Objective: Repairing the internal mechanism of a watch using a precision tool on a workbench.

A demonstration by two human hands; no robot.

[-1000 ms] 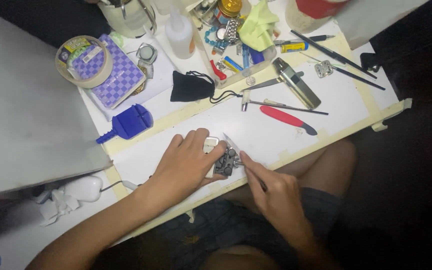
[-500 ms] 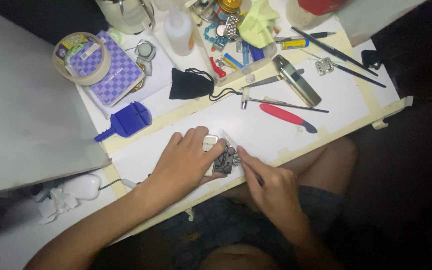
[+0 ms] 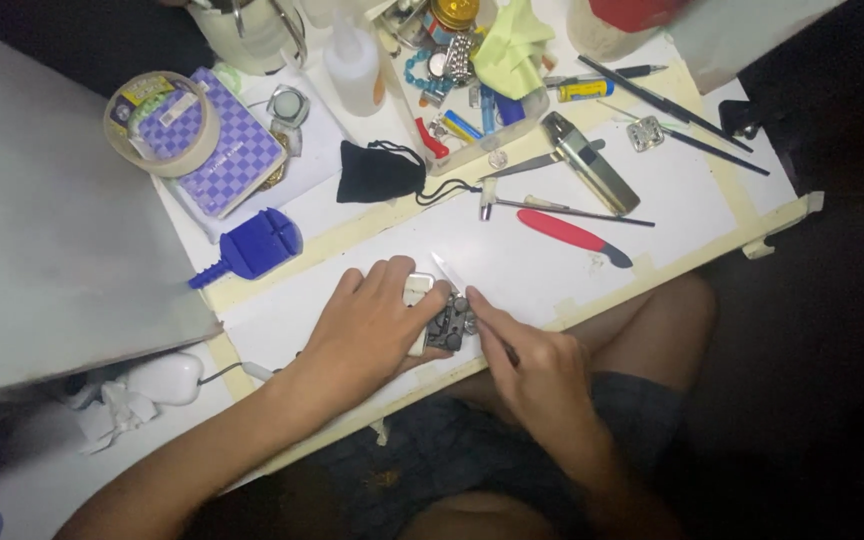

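Head view: left hand lies flat over a small white block at the near edge of the bench, fingers closed down on it, pinning a dark metal watch band beside the thumb. Right hand pinches a thin pointed tool, grip closed on its shaft, tip at the band. Judgement: keep the block pressed firm, tool steady and low, pressure light so the tip does not slip toward the left fingers. Blue plastic tool and red-handled knife lie well apart

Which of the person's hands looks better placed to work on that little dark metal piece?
The right hand, probably: it holds a thin pointed tool at the small dark metal piece. The left hand lies flat, pinning the piece and the pale block under it.
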